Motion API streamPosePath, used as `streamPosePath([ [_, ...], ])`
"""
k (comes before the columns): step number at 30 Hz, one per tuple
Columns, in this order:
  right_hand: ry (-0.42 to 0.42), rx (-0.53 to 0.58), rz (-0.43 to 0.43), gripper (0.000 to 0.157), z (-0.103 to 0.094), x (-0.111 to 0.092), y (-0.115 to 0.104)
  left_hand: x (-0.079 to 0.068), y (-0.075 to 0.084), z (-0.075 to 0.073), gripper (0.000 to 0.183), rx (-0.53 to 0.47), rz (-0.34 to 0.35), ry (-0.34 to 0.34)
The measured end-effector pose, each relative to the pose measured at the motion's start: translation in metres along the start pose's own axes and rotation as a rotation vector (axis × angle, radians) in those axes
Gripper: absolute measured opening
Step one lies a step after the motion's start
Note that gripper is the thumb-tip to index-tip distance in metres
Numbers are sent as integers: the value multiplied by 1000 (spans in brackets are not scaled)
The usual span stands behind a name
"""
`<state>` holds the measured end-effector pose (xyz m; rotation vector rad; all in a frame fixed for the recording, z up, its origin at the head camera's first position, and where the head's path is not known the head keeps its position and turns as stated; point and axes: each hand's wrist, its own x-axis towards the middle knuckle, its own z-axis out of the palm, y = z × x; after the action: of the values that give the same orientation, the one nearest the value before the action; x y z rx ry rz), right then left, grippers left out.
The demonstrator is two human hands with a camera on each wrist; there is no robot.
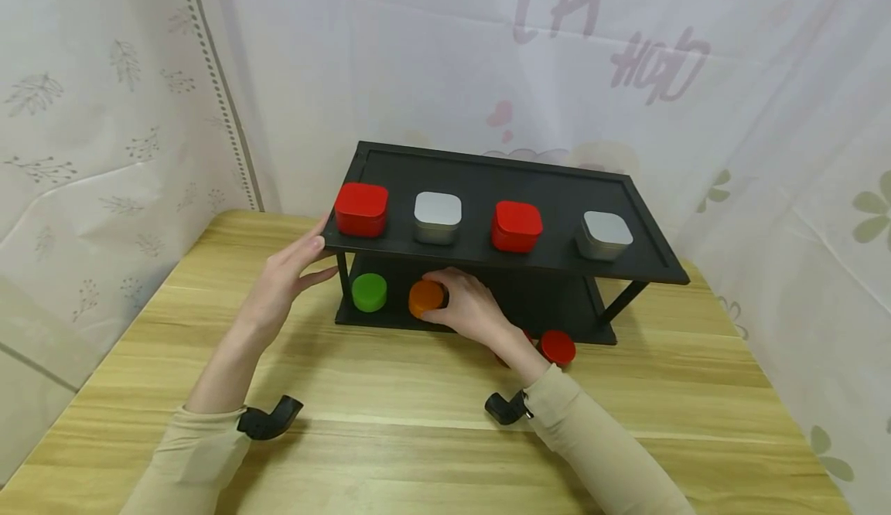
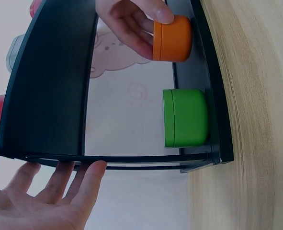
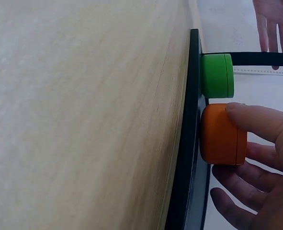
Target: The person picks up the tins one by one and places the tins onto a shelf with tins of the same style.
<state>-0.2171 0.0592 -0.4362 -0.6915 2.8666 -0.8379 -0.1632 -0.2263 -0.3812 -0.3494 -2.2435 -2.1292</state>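
Note:
My right hand (image 1: 469, 302) pinches an orange round tin (image 1: 425, 298) between thumb and fingers on the lower board of a black two-tier rack (image 1: 487, 171). In the right wrist view the orange tin (image 3: 221, 135) stands against the lower board. A green round tin (image 1: 369, 292) stands to its left, beside the rack's left post. My left hand (image 1: 278, 283) touches the left end of the upper shelf; in the left wrist view its fingers (image 2: 91, 184) lie fairly straight along that edge.
On the upper shelf stand a red square tin (image 1: 361, 210), a white one (image 1: 437, 218), another red one (image 1: 517, 226) and another white one (image 1: 603, 235). A red round tin (image 1: 558, 348) sits at the rack's front right; another is partly hidden by my right wrist. A wooden table (image 1: 390, 453) lies beneath.

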Motion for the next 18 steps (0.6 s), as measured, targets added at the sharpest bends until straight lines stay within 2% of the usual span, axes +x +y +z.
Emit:
streamPosePath([
  [18,-19,27,16,58,4,8,2,0,0,0,54,-8,4,1],
])
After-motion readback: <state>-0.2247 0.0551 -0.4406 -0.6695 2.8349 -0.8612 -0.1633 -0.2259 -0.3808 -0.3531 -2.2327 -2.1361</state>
